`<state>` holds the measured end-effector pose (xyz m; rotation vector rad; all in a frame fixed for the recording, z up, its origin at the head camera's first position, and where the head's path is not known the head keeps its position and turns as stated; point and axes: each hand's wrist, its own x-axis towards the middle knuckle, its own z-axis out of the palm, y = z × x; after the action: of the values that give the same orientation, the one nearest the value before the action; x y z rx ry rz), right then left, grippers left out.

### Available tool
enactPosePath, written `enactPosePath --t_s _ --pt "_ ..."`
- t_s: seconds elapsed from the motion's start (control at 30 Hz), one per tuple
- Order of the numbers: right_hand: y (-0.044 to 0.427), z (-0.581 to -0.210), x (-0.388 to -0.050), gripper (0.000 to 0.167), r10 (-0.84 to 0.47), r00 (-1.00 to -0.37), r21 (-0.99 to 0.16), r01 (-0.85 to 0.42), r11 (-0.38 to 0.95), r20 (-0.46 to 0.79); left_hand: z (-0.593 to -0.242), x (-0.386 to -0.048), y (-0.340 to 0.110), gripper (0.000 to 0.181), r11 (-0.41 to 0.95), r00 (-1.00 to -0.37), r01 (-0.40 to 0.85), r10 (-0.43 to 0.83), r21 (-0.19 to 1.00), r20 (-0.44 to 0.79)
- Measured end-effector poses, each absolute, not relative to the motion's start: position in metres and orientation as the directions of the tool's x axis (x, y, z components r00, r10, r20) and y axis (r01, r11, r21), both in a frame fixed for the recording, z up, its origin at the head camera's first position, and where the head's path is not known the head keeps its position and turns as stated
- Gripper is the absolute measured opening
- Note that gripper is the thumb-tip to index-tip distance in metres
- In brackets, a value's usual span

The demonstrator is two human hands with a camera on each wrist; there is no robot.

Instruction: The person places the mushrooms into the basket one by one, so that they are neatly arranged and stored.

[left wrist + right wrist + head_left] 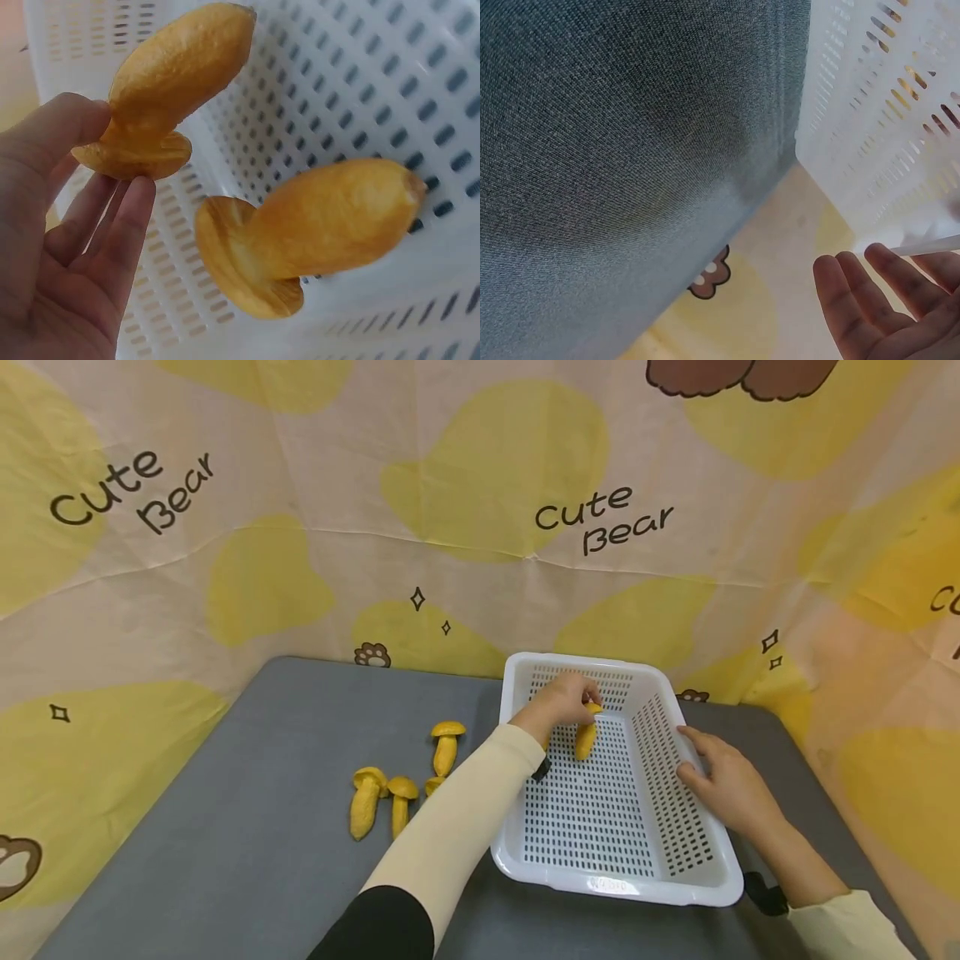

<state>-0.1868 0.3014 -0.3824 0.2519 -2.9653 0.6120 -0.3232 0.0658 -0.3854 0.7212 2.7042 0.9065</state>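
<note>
My left hand is inside the white perforated basket, pinching a yellow mushroom near its cap between thumb and fingers. In the left wrist view a second yellow mushroom lies on its side in the basket below the held one; the head view mostly hides it behind my wrist. My right hand touches the basket's right rim, its fingers fairly straight along the outside, as the right wrist view shows. Left of the basket, several yellow mushrooms lie on the grey table, one partly covered by my left sleeve.
The grey table carries the basket on its right part. Behind it hangs a cloth backdrop with yellow patches and "Cute Bear" lettering. My left forearm crosses the basket's left rim.
</note>
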Motion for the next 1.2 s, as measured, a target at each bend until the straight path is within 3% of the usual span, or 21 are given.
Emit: enactPosePath --t_s 0.77,1.2 --pt "0.3025 -0.3846 -0.1881 0.054 -0.155 -0.972 -0.393 -0.213 0.894 0.175 -0.3921 -0.3254 0.0649 0.014 0.771 -0.858 0.412 0.507 0.485 -0.076" --pt "0.3016 -0.3843 -0.1886 0.054 -0.147 -0.973 -0.393 -0.206 0.896 0.175 -0.3912 -0.3249 0.0652 0.016 0.774 -0.882 0.357 0.464 0.523 -0.084"
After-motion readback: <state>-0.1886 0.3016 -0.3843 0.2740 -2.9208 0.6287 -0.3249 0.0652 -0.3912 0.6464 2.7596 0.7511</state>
